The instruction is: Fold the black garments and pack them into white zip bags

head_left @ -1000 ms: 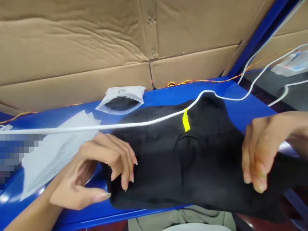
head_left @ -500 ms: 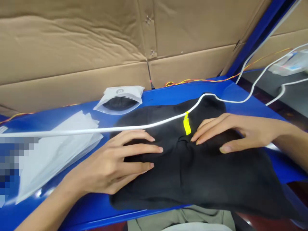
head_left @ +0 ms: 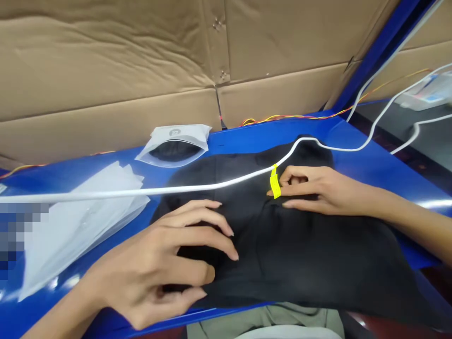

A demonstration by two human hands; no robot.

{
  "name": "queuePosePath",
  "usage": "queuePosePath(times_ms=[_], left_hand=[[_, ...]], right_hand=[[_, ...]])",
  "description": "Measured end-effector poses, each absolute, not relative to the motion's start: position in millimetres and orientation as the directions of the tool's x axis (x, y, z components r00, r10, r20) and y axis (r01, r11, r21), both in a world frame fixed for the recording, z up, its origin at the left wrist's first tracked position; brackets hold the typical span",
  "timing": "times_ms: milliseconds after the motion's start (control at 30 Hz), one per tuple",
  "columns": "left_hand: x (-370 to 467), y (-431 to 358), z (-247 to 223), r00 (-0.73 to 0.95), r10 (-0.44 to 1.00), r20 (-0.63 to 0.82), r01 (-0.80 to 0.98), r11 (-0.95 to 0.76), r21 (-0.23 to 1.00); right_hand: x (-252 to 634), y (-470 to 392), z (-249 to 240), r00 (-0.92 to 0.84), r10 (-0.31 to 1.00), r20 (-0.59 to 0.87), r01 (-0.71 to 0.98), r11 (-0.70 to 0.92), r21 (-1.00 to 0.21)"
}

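Spread over the blue table is a piece of black fabric (head_left: 282, 263), perhaps a garment, with shallow creases near its middle. My left hand (head_left: 158, 259) rests on its left part, fingers apart and slightly bent. On the upper middle, my right hand (head_left: 314, 188) points its index finger left, its tip showing beyond a yellow tag (head_left: 275, 185); the thumb lies on the cloth, apart from the index finger, and the other fingers are curled. The tag hangs from a white cable (head_left: 190, 189) that runs across the view above the cloth.
Several flat white plastic bags (head_left: 95, 207) lie at the left. Behind the fabric sits an opened white pouch (head_left: 180, 133) with something black inside. Brown padded panels (head_left: 106, 56) stand behind the blue table (head_left: 226, 141). A clear container (head_left: 429, 94) is at far right.
My right hand has shifted left to the yellow tag, its index finger reaching past it and other fingers curling. My left hand has moved nearer me and opened its thumb outward. The fabric's middle crease has flattened.
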State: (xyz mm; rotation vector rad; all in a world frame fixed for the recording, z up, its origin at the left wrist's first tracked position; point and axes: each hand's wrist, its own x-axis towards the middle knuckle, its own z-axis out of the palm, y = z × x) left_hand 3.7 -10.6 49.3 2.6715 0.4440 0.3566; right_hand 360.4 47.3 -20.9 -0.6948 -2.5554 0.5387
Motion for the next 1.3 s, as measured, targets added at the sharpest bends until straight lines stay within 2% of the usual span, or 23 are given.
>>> queuePosePath(times_ms=[100, 233, 300, 367, 467, 500, 633, 733, 1067, 1133, 1233, 1300], left_hand=[[2, -15, 47, 0.924, 0.343, 0.170, 0.208, -0.822, 0.530], [0, -13, 41, 0.908, 0.367, 0.203, 0.171, -0.767, 0.619], [-3, -6, 36, 0.846, 0.470, 0.250, 0.258, -0.773, 0.580], [-9, 4, 28, 0.685, 0.641, 0.347, 0.484, -0.756, 0.440], [-22, 24, 12, 0.429, 0.816, 0.388, 0.813, -0.536, 0.227], [-26, 31, 7, 0.378, 0.851, 0.365, 0.853, -0.473, 0.219], [-35, 45, 0, 0.190, 0.960, 0.207, 0.912, -0.251, 0.325], [-35, 45, 3, 0.106, 0.976, 0.190, 0.922, -0.168, 0.348], [-38, 46, 4, -0.041, 0.982, 0.183, 0.868, -0.056, 0.494], [-33, 44, 4, 0.007, 0.970, 0.241, 0.872, -0.124, 0.474], [-27, 43, 3, 0.209, 0.913, 0.351, 0.872, -0.337, 0.355], [-27, 44, -1, 0.274, 0.894, 0.354, 0.860, -0.392, 0.326]], right_hand=[[361, 49, -23, -0.764, 0.552, 0.336, 0.398, 0.811, -0.429], [360, 47, -23, -0.734, 0.579, 0.354, 0.415, 0.796, -0.440], [360, 47, -24, -0.696, 0.597, 0.399, 0.454, 0.797, -0.399], [362, 50, -25, -0.642, 0.615, 0.458, 0.540, 0.786, -0.300], [367, 57, -26, -0.557, 0.665, 0.498, 0.682, 0.708, -0.184], [369, 59, -27, -0.526, 0.691, 0.495, 0.722, 0.671, -0.169], [373, 62, -29, -0.443, 0.766, 0.465, 0.808, 0.566, -0.163], [374, 62, -32, -0.452, 0.781, 0.430, 0.812, 0.560, -0.164], [380, 64, -35, -0.497, 0.829, 0.258, 0.805, 0.551, -0.219], [381, 64, -36, -0.518, 0.817, 0.255, 0.795, 0.569, -0.210], [381, 66, -38, -0.529, 0.806, 0.265, 0.788, 0.582, -0.199], [381, 66, -38, -0.529, 0.802, 0.277, 0.786, 0.586, -0.197]])
